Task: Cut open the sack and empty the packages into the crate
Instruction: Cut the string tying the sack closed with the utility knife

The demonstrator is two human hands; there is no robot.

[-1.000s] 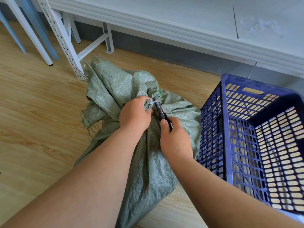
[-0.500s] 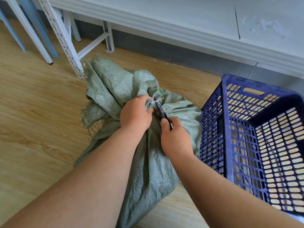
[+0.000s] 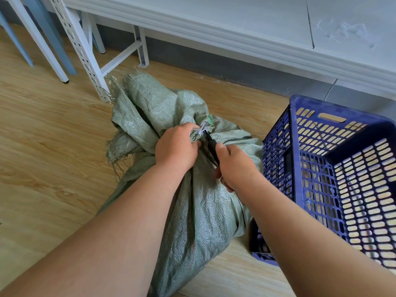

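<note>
A green woven sack [image 3: 201,211] lies on the wooden floor, its neck bunched and bound with a white tie [image 3: 202,130]. My left hand [image 3: 176,147] grips the bunched neck just below the tie. My right hand [image 3: 234,167] holds a black-handled cutter [image 3: 212,145] whose tip points up at the tie. The loose frayed top of the sack [image 3: 147,97] flops away to the far left. A blue slatted plastic crate [image 3: 293,159] stands right of the sack and looks empty. The packages are hidden inside the sack.
A white perforated metal rack leg [image 3: 85,54] stands just behind the sack's frayed end. Pale blue and white chair legs [image 3: 42,39] are at the far left. A white wall with a moulded ledge [image 3: 235,41] runs behind the sack and crate.
Both hands stay at the sack's neck with little movement. The cutter's tip remains against the white tie, and the tie still binds the neck.
</note>
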